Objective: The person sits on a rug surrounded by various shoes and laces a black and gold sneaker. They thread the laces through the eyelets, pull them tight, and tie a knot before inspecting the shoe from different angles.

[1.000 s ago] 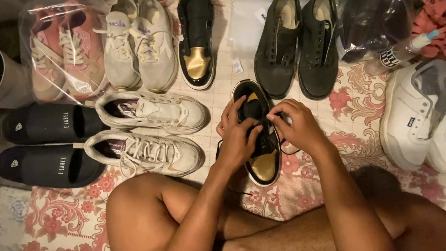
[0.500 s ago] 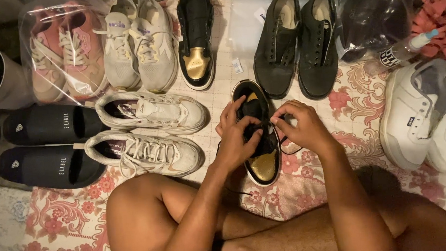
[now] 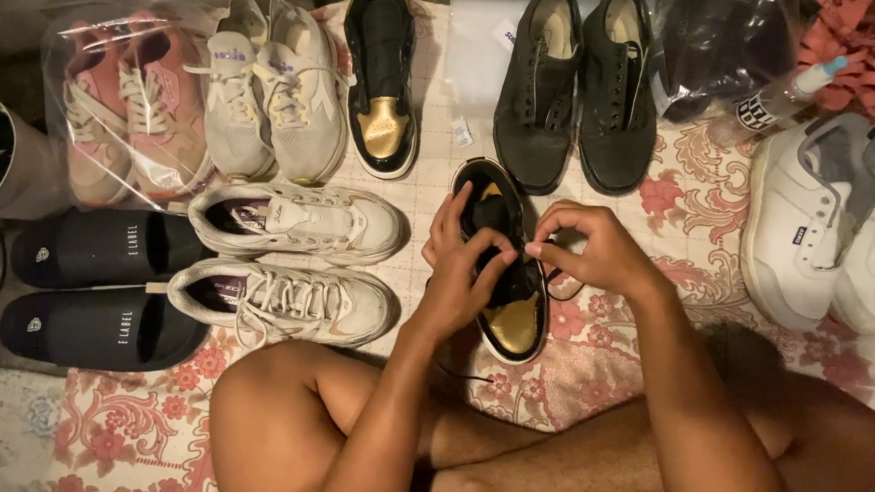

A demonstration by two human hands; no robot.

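A seated person's left hand (image 3: 463, 274) curls over the tongue of a black sneaker with a gold toe cap (image 3: 503, 273), fingers pressed to it, while the right hand (image 3: 590, 249) pinches a thin black lace (image 3: 557, 288) at the shoe's side. The shoe lies on a floral cloth (image 3: 711, 195) before crossed legs, its mate (image 3: 381, 76) well apart above. It looks light and stiff-soled, the lace limp; the collar seems the surest hold. White trainers (image 3: 291, 262) lie beside.
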